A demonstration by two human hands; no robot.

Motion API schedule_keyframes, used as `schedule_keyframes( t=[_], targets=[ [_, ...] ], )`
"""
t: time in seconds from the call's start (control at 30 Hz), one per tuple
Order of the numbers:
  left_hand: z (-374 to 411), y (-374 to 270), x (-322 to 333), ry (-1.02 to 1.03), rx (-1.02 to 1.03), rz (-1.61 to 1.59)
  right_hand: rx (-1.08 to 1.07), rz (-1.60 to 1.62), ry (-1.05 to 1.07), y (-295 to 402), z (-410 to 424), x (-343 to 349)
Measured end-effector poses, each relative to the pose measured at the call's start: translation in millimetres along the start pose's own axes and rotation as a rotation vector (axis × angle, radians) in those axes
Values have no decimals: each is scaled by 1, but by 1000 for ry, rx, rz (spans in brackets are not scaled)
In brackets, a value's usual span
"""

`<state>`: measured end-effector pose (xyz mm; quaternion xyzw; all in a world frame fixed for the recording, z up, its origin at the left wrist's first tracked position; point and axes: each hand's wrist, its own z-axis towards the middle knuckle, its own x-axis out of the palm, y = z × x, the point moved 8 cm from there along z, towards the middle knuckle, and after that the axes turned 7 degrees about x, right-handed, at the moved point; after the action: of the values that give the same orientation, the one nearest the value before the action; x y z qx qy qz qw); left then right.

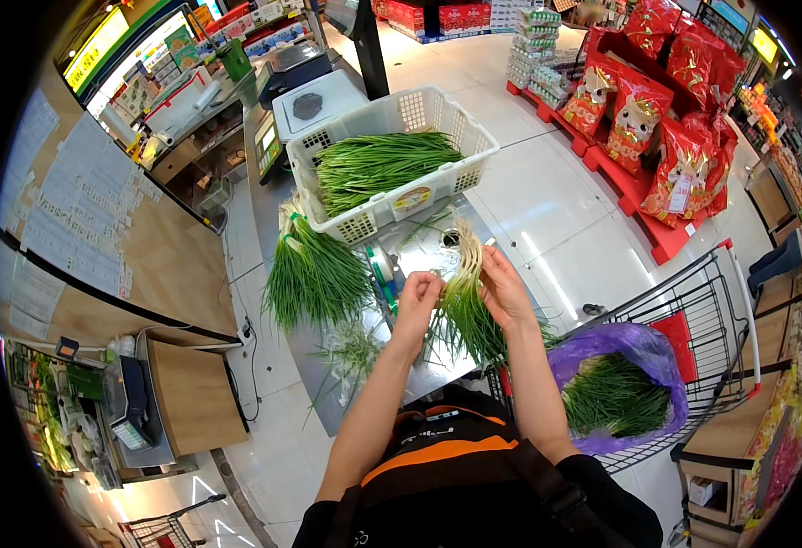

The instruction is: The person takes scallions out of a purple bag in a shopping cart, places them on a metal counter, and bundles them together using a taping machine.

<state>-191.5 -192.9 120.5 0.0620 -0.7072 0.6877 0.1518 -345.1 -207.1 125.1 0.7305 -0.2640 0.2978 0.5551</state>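
Note:
Between my hands is a bunch of thin green onions (468,277), pale roots pointing away and green leaves towards me over the steel table (435,373). My right hand (507,288) grips the bunch's right side at the pale stems. At its left edge my left hand (418,301) has thumb and fingertips pinched together; whether a strand is between them is too small to tell. Left of my hands stands a roll of green tape (382,267). Tied bunches with green bands (315,267) lie at the table's left side. Loose trimmed leaves (353,353) lie nearer me.
A white plastic crate (391,212) holding green stalks (387,168) stands at the table's far end, before a weighing scale (315,103). On my right a shopping cart (706,308) carries a purple bag (579,346) of more greens. Red snack bags (637,116) stand on red pallets (623,181).

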Motion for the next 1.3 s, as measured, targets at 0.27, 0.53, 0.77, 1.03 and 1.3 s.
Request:
schedule_keyframes(
  t=[0.27,0.53,0.77,1.03,1.3],
  targets=[
    [-11,-15,5,-12,66,89,-12,-29,57,2,-5,22],
    [-8,-25,-24,-143,203,373,-43,-466,22,-3,-12,35],
    [-2,-44,-23,-220,283,394,30,-567,68,-7,-15,46],
    [3,-99,-51,-430,406,266,-17,-698,132,-12,-9,31],
    [-37,-128,-123,-510,411,648,20,-435,-84,6,-7,6]
  ],
)
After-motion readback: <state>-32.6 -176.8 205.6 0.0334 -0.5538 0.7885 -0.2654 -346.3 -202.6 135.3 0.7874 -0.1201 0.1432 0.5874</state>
